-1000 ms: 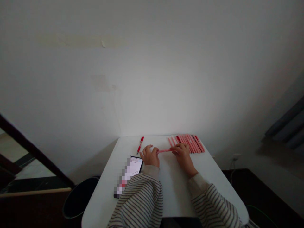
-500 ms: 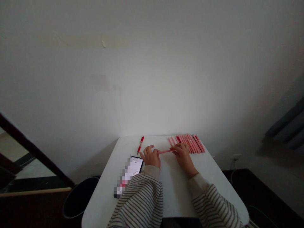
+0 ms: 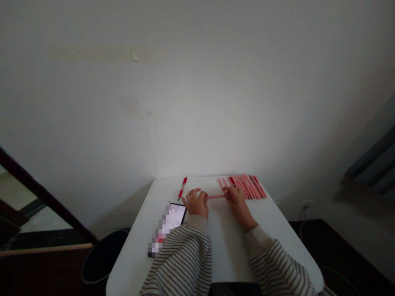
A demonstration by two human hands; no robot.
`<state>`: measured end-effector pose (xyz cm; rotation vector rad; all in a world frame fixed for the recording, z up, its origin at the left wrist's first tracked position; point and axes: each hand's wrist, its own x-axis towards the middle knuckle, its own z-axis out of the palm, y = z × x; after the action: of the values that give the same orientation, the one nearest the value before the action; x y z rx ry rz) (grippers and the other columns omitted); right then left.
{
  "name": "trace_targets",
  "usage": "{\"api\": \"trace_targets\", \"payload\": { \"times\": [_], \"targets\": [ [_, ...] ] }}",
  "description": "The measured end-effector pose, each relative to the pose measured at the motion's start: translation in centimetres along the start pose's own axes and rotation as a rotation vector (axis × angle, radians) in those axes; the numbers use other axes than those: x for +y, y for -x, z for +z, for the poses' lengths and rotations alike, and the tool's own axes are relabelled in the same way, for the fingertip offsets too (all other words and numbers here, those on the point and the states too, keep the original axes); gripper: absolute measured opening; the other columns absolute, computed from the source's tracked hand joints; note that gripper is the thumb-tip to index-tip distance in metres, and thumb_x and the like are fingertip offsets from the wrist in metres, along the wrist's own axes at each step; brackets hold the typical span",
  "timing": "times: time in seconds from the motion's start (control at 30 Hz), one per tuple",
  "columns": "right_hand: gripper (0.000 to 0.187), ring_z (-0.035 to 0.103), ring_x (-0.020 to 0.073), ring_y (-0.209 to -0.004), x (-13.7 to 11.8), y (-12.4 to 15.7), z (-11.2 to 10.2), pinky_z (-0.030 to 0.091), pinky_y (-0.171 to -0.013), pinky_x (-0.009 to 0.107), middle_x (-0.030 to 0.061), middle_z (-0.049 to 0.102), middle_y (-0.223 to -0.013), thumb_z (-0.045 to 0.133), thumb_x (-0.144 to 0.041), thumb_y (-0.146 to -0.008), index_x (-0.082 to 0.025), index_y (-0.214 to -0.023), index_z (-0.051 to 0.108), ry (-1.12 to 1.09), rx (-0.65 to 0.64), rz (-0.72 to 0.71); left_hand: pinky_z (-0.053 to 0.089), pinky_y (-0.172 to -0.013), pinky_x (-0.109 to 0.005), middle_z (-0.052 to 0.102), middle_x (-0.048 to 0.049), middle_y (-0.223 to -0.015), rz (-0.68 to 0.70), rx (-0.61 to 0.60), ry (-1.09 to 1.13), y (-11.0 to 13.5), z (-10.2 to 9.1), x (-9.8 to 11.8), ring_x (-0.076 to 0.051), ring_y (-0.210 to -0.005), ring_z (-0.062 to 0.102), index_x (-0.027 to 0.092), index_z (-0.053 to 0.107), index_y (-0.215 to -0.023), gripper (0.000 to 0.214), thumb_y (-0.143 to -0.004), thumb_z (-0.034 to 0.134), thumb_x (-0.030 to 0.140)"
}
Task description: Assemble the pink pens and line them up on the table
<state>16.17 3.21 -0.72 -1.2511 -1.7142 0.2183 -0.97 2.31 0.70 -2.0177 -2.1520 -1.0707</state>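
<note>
A slim pink pen [image 3: 216, 196] lies level between my two hands, over the middle of the white table. My left hand [image 3: 197, 202] pinches its left end between thumb and forefinger, the other fingers loosely bent. The right end is in the closed fingers of my right hand [image 3: 237, 202], which partly cover it. Just beyond my right hand, a row of similar pink pens [image 3: 251, 187] lies side by side, a few with red or dark parts. A red pen [image 3: 182, 188] lies alone, left of and beyond my left hand.
A phone [image 3: 173, 220] with a lit screen, partly pixelated, lies beside my left forearm on the white table [image 3: 228, 246]. The table's far edge meets a pale wall [image 3: 197, 102]. A dark bin [image 3: 103, 259] stands on the floor to the left.
The fingers of my right hand have shifted slightly on the pen's right end, and the pen looks a little more level. My left hand stays nearly still.
</note>
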Motion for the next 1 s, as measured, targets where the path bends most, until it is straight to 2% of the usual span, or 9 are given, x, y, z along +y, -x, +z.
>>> {"api": "trace_targets", "payload": {
  "times": [0.13,0.33,0.67,0.9,1.0],
  "targets": [
    [0.030,0.051,0.0224,-0.094,-0.20,0.26,0.04,0.046,-0.085,0.039,0.0099,0.057,-0.098,0.053,-0.036,-0.086,-0.021,-0.112,0.057,-0.031,-0.001,0.034,0.025,-0.105,-0.057,0.060,-0.0031,-0.121,-0.033,-0.046,0.017,-0.14,-0.38,-0.07,-0.026,-0.118,0.043,0.026,0.068,-0.087,0.016,-0.084,0.053,0.030],
    [0.013,0.049,0.0232,-0.096,-0.19,0.01,-0.13,0.041,-0.085,0.039,0.0068,0.061,-0.092,0.051,-0.027,-0.087,-0.022,-0.093,0.061,0.085,-0.053,-0.045,0.025,-0.104,-0.055,0.060,-0.0020,-0.120,-0.015,-0.024,0.018,-0.13,-0.10,-0.21,-0.025,-0.117,0.043,0.027,0.068,-0.085,0.015,-0.083,0.054,0.031],
    [0.017,0.048,0.0237,-0.095,0.01,-0.14,0.00,0.039,-0.083,0.038,0.0069,0.061,-0.094,0.049,-0.033,-0.090,-0.023,-0.092,0.063,0.189,-0.029,-0.088,0.025,-0.103,-0.053,0.061,-0.0014,-0.117,0.002,0.005,0.026,-0.07,0.13,-0.26,-0.024,-0.115,0.043,0.030,0.069,-0.086,0.017,-0.084,0.052,0.032],
    [0.027,0.047,0.0229,-0.092,0.16,-0.06,0.02,0.037,-0.081,0.038,0.0065,0.059,-0.090,0.043,-0.036,-0.093,-0.023,-0.086,0.065,0.281,-0.005,-0.074,0.024,-0.103,-0.053,0.061,-0.0012,-0.117,0.002,-0.004,0.033,-0.11,0.18,-0.22,-0.025,-0.115,0.042,0.030,0.069,-0.085,0.016,-0.083,0.054,0.033],
    [0.026,0.047,0.0229,-0.092,-0.06,0.03,-0.09,0.037,-0.081,0.038,0.0063,0.059,-0.092,0.043,-0.038,-0.093,-0.025,-0.095,0.065,0.298,-0.004,-0.080,0.025,-0.102,-0.053,0.062,-0.0012,-0.117,-0.009,-0.003,0.031,-0.23,0.10,-0.35,-0.025,-0.116,0.043,0.029,0.069,-0.086,0.017,-0.084,0.053,0.033]
  ]
}}
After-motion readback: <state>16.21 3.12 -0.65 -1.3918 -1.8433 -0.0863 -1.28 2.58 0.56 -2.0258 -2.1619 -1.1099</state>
